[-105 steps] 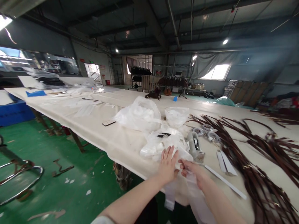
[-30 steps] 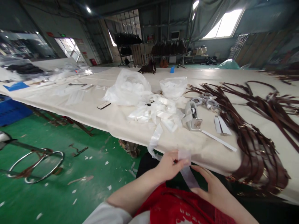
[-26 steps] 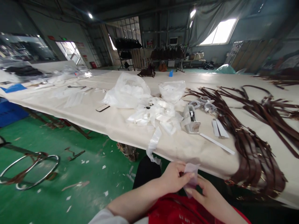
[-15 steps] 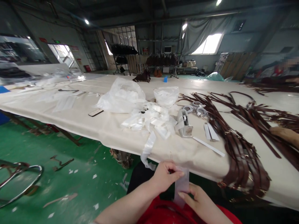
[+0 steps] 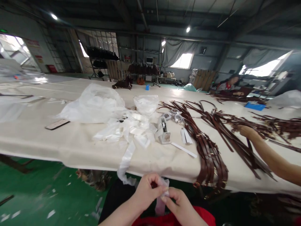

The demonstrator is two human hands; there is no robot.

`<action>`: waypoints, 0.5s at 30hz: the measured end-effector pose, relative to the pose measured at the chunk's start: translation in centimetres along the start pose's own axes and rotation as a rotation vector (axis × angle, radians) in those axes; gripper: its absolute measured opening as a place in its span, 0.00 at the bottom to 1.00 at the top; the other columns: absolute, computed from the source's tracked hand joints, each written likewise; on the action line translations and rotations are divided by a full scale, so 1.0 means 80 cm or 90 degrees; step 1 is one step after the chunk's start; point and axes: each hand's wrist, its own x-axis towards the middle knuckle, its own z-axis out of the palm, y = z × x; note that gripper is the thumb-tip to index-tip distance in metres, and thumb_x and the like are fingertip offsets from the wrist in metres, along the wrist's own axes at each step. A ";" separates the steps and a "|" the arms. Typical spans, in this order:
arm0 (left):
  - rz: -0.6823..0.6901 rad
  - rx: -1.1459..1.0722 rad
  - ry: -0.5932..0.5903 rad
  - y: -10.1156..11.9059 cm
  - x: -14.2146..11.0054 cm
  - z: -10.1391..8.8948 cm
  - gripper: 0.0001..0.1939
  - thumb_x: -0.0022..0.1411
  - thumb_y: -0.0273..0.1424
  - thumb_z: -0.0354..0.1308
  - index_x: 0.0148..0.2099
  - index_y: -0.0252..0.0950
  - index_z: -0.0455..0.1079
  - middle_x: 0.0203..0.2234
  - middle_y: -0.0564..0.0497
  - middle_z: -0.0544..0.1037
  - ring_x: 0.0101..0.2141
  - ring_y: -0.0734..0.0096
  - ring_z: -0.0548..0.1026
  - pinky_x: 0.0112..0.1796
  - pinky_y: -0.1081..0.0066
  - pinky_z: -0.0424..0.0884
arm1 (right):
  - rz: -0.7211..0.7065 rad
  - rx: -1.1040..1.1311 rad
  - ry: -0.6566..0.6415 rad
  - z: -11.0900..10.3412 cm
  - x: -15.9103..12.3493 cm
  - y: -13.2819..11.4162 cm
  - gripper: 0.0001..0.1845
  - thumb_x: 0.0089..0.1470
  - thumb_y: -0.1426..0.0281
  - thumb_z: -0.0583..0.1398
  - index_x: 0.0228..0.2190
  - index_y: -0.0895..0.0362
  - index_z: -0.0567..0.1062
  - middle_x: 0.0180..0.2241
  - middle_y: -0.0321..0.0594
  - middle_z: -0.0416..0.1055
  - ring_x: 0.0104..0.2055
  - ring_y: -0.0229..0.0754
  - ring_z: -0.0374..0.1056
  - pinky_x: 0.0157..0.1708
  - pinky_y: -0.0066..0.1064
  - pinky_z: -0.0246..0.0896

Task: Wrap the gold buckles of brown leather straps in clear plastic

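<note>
My left hand (image 5: 149, 190) pinches the upper part of a translucent whitish plastic strip (image 5: 160, 207) just off the table's front edge. Close beside it, my right hand (image 5: 178, 201) grips the same strip, with thumb and finger almost touching the left fingertips. The strip's lower end hangs down over my red clothing; whether it is a flat strip or a narrow sleeve I cannot tell. On the table in front of my hands lies a pile of similar white plastic pieces (image 5: 138, 128), with one long piece (image 5: 124, 163) drooping over the edge.
A tape dispenser (image 5: 164, 133) stands right of the pile, near rolls of clear tape (image 5: 178, 118) and white strips (image 5: 184, 150). Brown leather straps (image 5: 207, 150) cover the right side. A co-worker's arm (image 5: 265, 150) reaches over them. A phone (image 5: 57, 124) lies left.
The view has swung right. My hands have drawn together on the plastic strip, which now looks bunched between them. The co-worker's arm at the right shows more fully.
</note>
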 end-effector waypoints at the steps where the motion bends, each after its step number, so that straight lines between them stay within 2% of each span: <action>1: 0.013 0.013 -0.028 0.001 0.001 0.001 0.21 0.48 0.46 0.70 0.23 0.34 0.69 0.20 0.53 0.71 0.25 0.73 0.66 0.28 0.73 0.61 | -0.007 0.009 0.013 0.001 0.000 0.003 0.25 0.62 0.54 0.57 0.23 0.58 0.78 0.26 0.39 0.74 0.31 0.43 0.69 0.37 0.33 0.65; 5: 0.048 0.127 -0.061 -0.002 0.005 0.000 0.18 0.53 0.45 0.66 0.24 0.35 0.72 0.22 0.52 0.72 0.27 0.71 0.67 0.32 0.72 0.62 | -0.022 -0.028 0.034 -0.001 0.002 0.018 0.23 0.60 0.54 0.58 0.25 0.57 0.80 0.26 0.39 0.75 0.29 0.42 0.69 0.34 0.31 0.65; 7: 0.042 0.153 -0.066 -0.010 0.009 -0.005 0.18 0.54 0.43 0.66 0.22 0.35 0.71 0.21 0.52 0.72 0.27 0.70 0.68 0.32 0.71 0.62 | 0.003 -0.067 0.054 -0.019 0.004 0.021 0.20 0.56 0.54 0.61 0.28 0.57 0.82 0.28 0.40 0.78 0.32 0.45 0.72 0.36 0.32 0.66; 9: 0.042 0.158 -0.078 -0.018 0.013 -0.010 0.19 0.54 0.42 0.66 0.21 0.35 0.69 0.20 0.53 0.70 0.25 0.71 0.67 0.31 0.71 0.61 | 0.043 -0.083 0.145 -0.055 0.006 0.016 0.20 0.54 0.52 0.63 0.30 0.57 0.82 0.30 0.42 0.80 0.34 0.48 0.74 0.38 0.35 0.69; 11: 0.039 0.162 -0.079 -0.023 0.015 -0.015 0.20 0.53 0.41 0.66 0.19 0.35 0.66 0.20 0.53 0.69 0.24 0.72 0.65 0.30 0.71 0.60 | 0.069 -0.082 0.263 -0.104 0.005 0.002 0.25 0.54 0.48 0.62 0.32 0.59 0.82 0.31 0.46 0.81 0.36 0.52 0.75 0.39 0.39 0.71; 13: 0.019 0.170 -0.069 -0.023 0.015 -0.018 0.19 0.51 0.38 0.67 0.19 0.34 0.65 0.19 0.54 0.69 0.24 0.73 0.65 0.29 0.72 0.60 | 0.057 -0.086 0.328 -0.152 -0.001 -0.016 0.28 0.56 0.46 0.60 0.40 0.59 0.80 0.37 0.49 0.80 0.41 0.53 0.75 0.44 0.42 0.70; 15: -0.004 0.180 -0.065 -0.018 0.011 -0.016 0.17 0.51 0.36 0.68 0.19 0.34 0.66 0.19 0.54 0.70 0.24 0.73 0.65 0.29 0.72 0.60 | -0.010 -0.126 0.370 -0.181 -0.015 -0.028 0.26 0.59 0.50 0.60 0.48 0.58 0.76 0.46 0.50 0.77 0.47 0.51 0.73 0.49 0.43 0.69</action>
